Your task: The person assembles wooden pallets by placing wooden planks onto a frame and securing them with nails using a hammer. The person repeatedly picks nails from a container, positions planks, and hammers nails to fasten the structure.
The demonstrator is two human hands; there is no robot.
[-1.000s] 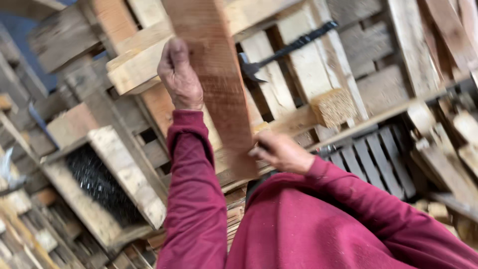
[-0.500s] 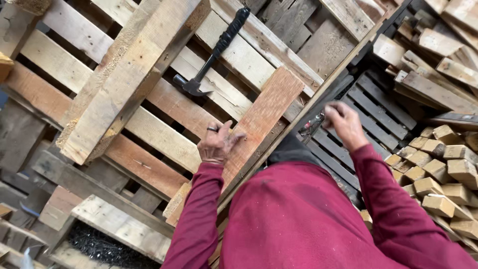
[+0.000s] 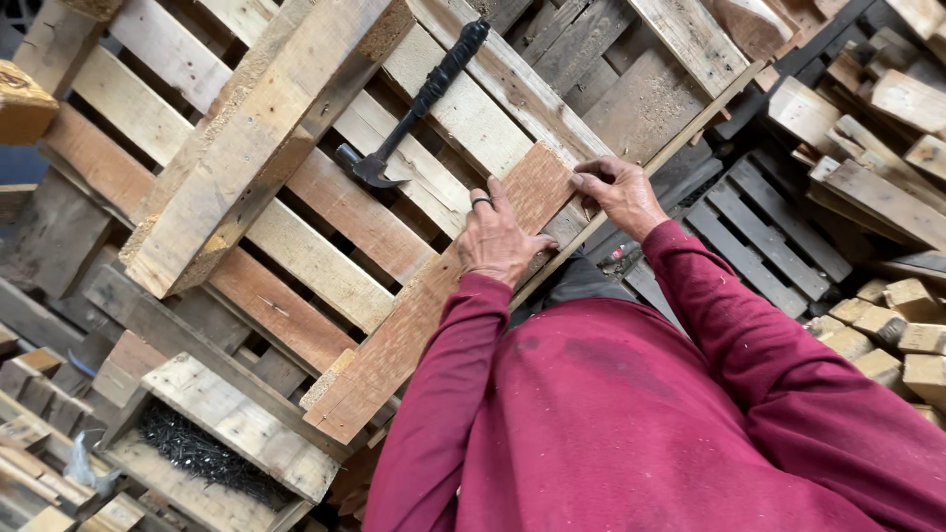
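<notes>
On the pallet (image 3: 325, 266), reddish plank (image 3: 434, 296) laid diagonally across the slats. Left hand (image 3: 501, 239) pressed flat on it, grip open; right hand (image 3: 619, 193) pinching its upper end. Hammer (image 3: 419, 103) lying just beyond, untouched.

a black-handled hammer (image 3: 414, 108) lies on the pallet slats (image 3: 325, 266), just beside a thick pale beam (image 3: 246, 148) laid across them. lower left, a wooden box (image 3: 212, 453) holds dark nails (image 3: 197, 451) — at the right edge, small wood blocks (image 3: 902, 330) lie heaped.
</notes>
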